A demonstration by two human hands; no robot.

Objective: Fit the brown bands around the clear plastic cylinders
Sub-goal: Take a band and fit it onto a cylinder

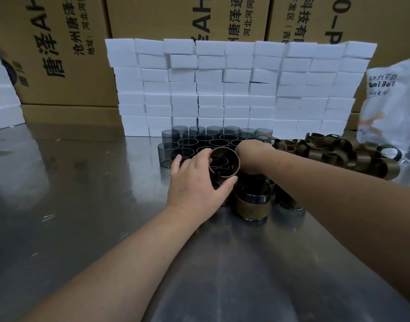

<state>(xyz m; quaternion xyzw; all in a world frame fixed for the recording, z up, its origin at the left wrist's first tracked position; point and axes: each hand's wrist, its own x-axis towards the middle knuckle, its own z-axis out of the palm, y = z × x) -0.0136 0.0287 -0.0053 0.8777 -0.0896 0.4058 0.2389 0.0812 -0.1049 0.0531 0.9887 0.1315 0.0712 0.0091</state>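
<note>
- Brown cardboard boxes (60, 54) with black print fill the whole back of the scene, stacked up behind everything else.
- A shiny steel table (83, 205) runs from the boxes right up to the person. All the work is sitting on it.
- A wall of white foam blocks (234, 89) stands at the back of the table, just behind the cylinders.
- A white printed plastic bag (390, 101) slumps at the far right, next to the foam.
- Smoky clear plastic cylinders (200, 141) stand upright in tight rows in front of the foam, no bands on them.
- Loose brown bands (339, 152) are heaped to the right of those rows.
- Nearer the person, one banded cylinder (253, 201) wears a brown strip around its lower half.
- The left hand (194, 182) has its thumb (230, 182) on the near rim of the ring, and its fingers curl around the ring's left side.
- The right hand (253, 148) is bent down at the wrist against the ring's right edge. Its fingers are tucked out of sight, so I can't tell what they're doing.
- That ring is a single round brown band (237, 164), held between both hands just above the cylinder cluster. I honestly can't tell if a cylinder is inside it.
</note>
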